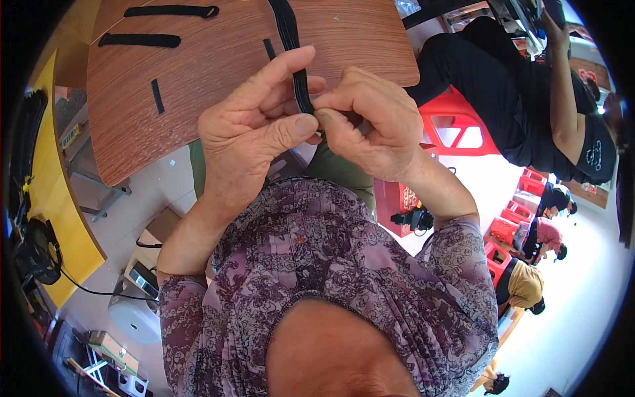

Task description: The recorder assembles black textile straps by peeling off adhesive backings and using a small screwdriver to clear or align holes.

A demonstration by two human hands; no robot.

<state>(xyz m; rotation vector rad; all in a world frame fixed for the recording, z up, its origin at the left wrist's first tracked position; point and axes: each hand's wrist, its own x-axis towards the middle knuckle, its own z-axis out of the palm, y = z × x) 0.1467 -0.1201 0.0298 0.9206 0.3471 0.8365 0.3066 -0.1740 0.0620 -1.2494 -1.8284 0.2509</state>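
A long black strap (pixel 286 26) with pale stitched lines runs from the far edge of view down between my hands. My right hand (pixel 377 122) is closed, its thumb and forefinger pinching the strap's near end. Around the same strap, just to the left, curls my left hand (pixel 241 129), its thumb against the end and its forefinger reaching past the strap. My fingertips hide the end itself. On the brown table lie two loose black straps, one with a loop (pixel 172 11) and another below it (pixel 139 40).
Short dark strips (pixel 157 96) lie on the wood-grain table (pixel 132 142). At left stands a yellow surface (pixel 53 225) with black items and a cable. A person in black (pixel 489 92) sits at right by a red stool (pixel 456 126); other people sit farther off.
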